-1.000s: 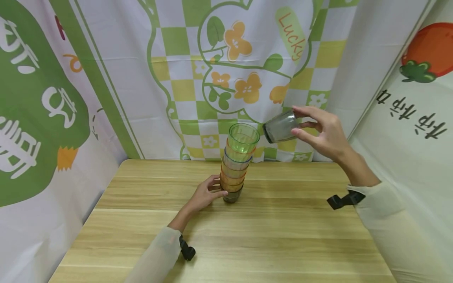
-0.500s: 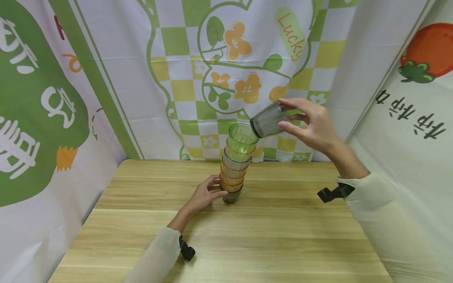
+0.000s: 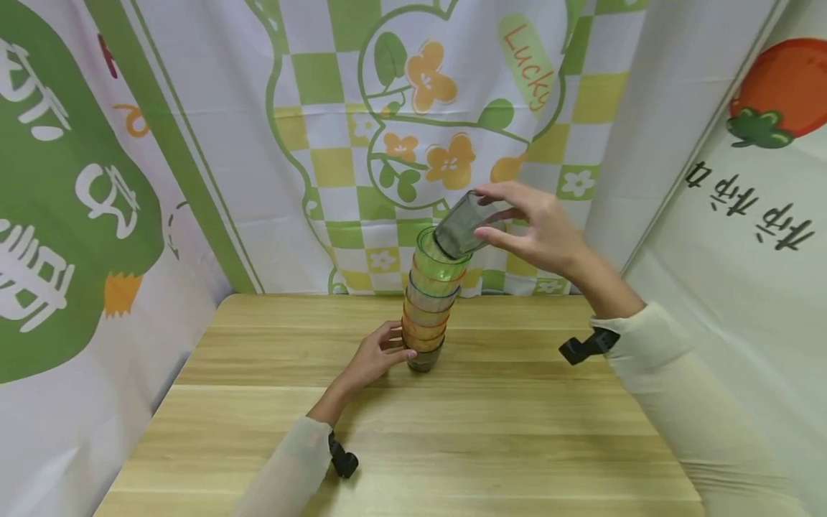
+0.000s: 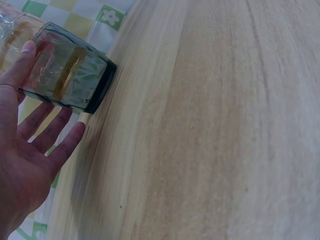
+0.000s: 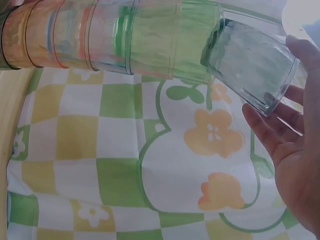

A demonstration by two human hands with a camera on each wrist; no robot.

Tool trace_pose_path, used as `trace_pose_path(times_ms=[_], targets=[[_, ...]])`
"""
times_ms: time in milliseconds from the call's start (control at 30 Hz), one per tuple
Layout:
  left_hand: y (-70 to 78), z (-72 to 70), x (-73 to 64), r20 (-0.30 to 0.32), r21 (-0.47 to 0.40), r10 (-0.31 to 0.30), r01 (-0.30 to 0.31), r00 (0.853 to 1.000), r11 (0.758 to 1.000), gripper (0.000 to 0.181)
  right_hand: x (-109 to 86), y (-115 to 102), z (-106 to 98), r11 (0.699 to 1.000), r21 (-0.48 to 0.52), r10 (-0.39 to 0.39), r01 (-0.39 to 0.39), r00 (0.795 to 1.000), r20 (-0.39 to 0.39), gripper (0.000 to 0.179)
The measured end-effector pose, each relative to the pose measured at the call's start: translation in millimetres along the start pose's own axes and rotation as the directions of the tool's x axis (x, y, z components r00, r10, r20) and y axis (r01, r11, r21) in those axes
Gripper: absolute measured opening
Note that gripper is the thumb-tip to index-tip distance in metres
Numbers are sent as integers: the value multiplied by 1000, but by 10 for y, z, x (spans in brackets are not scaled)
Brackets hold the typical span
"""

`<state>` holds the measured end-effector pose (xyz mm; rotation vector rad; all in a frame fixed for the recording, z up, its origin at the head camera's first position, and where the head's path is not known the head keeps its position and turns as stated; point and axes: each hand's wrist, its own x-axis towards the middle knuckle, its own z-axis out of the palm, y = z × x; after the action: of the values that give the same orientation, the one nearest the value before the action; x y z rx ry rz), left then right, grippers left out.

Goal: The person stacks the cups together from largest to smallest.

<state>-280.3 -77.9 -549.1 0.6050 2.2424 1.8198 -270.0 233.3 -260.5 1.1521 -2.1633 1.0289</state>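
Observation:
A tall stack of nested clear cups [image 3: 429, 310] in several colours stands on the wooden table, leaning slightly. A dark grey cup [image 4: 80, 75] forms its base, and a green cup [image 3: 436, 273] is at the top. My left hand [image 3: 375, 355] holds the base from the left, thumb on the near side and fingers around the far side. By its rim, my right hand [image 3: 536, 226] grips another grey cup [image 5: 252, 65] between thumb and fingers. That cup is tilted, its dark bottom just inside the green cup's mouth.
The stack stands near the back of the wooden table [image 3: 491, 438]. Behind it hangs a checked, flowered curtain [image 3: 323, 169]. White printed cloths hang at the left and right sides.
My right hand has brought the grey cup leftward from beside the stack to the green cup's mouth, tipping it more upright. My left hand stays at the stack's base.

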Motion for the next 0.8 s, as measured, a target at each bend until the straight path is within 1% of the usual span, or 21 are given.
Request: trace_pose_path(times_ms=[133,333,567,800], targets=[[17,-3,1,0,2,-1,1,1000,1000,65,24,-2,58,999,0,-41,41,999,4,60],[39,-31,-6,2,2,1,-1,1000,1000,65,64,-14,127,997,-41,-58,60,998,34,65],[28,-30,-19,8,3,7,-7,1000,1000,64,128,-9,220,989,-71,-124,129,990,65,71],[21,-22,-17,8,-9,8,-8,1000,1000,65,106,-10,257,989,-87,-119,123,991,54,71]])
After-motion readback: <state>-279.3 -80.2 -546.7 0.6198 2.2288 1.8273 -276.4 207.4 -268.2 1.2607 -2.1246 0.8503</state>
